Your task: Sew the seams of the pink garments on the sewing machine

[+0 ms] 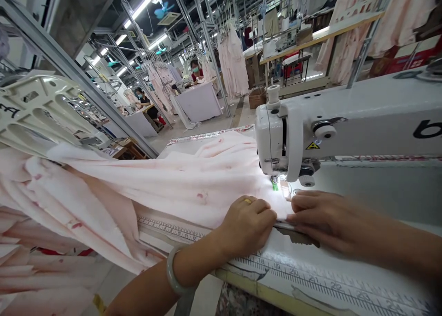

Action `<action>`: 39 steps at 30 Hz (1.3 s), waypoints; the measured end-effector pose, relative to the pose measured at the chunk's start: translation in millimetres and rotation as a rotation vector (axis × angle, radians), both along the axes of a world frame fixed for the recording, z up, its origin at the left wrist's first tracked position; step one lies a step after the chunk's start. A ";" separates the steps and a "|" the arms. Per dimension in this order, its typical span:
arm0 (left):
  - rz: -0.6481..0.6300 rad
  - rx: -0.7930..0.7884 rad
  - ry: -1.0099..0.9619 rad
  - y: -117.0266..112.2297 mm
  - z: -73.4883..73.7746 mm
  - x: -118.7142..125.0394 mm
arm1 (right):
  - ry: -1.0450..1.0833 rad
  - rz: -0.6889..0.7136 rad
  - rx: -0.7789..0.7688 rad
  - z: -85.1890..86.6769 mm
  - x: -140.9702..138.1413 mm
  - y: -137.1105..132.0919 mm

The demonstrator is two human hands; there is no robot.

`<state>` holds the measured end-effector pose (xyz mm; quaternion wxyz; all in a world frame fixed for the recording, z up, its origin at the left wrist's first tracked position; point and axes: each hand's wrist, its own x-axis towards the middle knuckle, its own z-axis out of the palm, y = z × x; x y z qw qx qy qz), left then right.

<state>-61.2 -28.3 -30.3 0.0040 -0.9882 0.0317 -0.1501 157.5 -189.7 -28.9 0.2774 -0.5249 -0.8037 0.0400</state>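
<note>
A pale pink printed fabric (179, 182) lies across the sewing table and drapes off its left side. My left hand (247, 224), with a ring and a jade bangle at the wrist, is curled closed and pinches the fabric's near edge just in front of the needle. My right hand (321, 217) lies with fingers stretched flat on the table, pressing the fabric edge to the right of the presser foot (275, 183). Above both hands stands the white sewing machine (345, 123), its lamp lighting the needle area.
Ruler tapes (304, 272) run along the table's front edge. A white plastic frame (37, 109) stands at the left above heaped pink cloth. Behind are metal rails with hanging pink garments (235, 60), white work tables and two masked people seated at a distance.
</note>
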 end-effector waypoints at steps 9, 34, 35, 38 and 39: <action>-0.081 0.023 -0.039 -3.7 -6.4 14.6 | 0.079 0.091 -0.111 0.1 -6.3 0.1; -0.220 0.032 -0.132 3.3 -6.9 -0.9 | -0.036 0.078 -0.113 4.3 -2.8 -2.3; -0.225 0.023 -0.139 4.7 -6.9 -0.9 | -0.033 0.071 -0.103 4.2 -3.5 -2.9; -0.247 0.003 -0.161 12.7 -9.7 2.6 | -0.056 -0.001 -0.056 0.3 -3.8 -3.7; -0.247 0.004 -0.157 16.6 -11.4 5.2 | -0.084 -0.035 -0.029 -2.1 -3.4 -3.3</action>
